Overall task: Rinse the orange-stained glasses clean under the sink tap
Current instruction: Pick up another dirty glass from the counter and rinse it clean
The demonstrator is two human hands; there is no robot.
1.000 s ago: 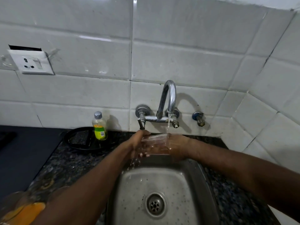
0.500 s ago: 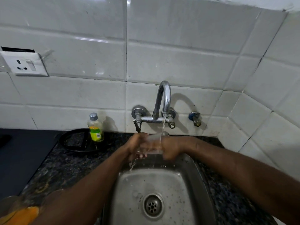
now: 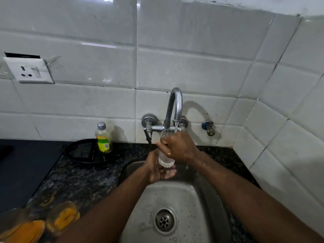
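Glass [image 3: 165,159] stands upright, its mouth just above the grip and under the tap's [image 3: 175,106] stream, its base below. Right hand [image 3: 178,148] is wrapped round the upper half. Left hand [image 3: 157,170], lower and nearer me, cups the base, palm up, fingers loose.

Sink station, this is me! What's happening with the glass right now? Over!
Right hand grips glass, mouth up under running tap. Left hand cupped beneath its base. Orange-stained glasses wait on counter; nothing in the way.
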